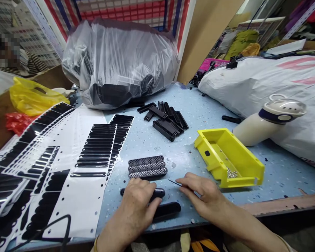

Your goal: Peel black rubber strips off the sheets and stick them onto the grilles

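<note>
My left hand [138,201] is closed over a glossy black bar with rounded ends [159,193], pressing it near the table's front edge; part of the bar is hidden under the fingers. Just in front of it lies another smooth black piece [168,211], close to my thumb. Between thumb and fingertips, my right hand [199,190] pinches a thin dark pointed sliver [174,182], whose tip points left. Beyond my left hand, several black bars with a cross-hatched face [147,166] lie side by side.
A yellow bin [236,155] with small shiny metal bits stands on the right, beside a cream bottle [265,120]. White sheets of black strip stickers [76,206] cover the left. Loose black combs [168,120] form a pile behind. A large plastic bag [126,59] sits at the back.
</note>
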`<move>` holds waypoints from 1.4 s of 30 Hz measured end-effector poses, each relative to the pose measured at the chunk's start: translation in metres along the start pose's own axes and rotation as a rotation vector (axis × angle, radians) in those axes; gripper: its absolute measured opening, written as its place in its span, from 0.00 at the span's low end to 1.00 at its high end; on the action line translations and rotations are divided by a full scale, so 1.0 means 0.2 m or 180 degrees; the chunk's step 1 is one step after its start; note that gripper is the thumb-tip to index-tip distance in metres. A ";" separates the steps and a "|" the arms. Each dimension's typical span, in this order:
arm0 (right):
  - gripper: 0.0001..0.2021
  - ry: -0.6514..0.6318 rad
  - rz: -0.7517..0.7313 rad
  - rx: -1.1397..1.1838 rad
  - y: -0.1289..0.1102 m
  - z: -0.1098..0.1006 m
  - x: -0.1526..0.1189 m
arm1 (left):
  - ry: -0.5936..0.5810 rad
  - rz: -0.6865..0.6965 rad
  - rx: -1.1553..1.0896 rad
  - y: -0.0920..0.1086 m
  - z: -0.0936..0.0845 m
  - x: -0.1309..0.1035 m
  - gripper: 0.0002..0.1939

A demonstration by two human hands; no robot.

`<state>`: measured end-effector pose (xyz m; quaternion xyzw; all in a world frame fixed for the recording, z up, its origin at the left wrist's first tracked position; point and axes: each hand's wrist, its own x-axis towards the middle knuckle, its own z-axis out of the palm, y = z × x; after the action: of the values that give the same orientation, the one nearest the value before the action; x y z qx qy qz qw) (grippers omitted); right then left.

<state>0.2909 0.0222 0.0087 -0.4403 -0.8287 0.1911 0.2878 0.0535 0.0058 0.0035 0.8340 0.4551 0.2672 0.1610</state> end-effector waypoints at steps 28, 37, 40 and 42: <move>0.15 -0.0658 -0.0437 -0.0351 -0.17 -0.04 0.11 | 0.0202 0.0021 -0.0189 0.00 0.03 0.00 0.05; 0.12 -0.0808 -0.0216 -0.0222 -0.13 -0.02 0.17 | 0.0191 0.0035 -0.0178 0.00 0.02 0.00 0.05; 0.06 -0.0970 0.0194 0.0017 -0.13 0.01 0.18 | 0.0217 0.0028 -0.0241 0.00 0.03 0.00 0.03; 0.07 -0.1069 0.0422 0.0282 -0.12 0.03 0.20 | 0.0231 0.0010 -0.0329 0.00 0.03 0.00 0.05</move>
<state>0.2549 0.0425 0.0296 -0.4429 -0.8250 0.3168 0.1512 0.0570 0.0064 -0.0011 0.8151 0.4449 0.3206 0.1869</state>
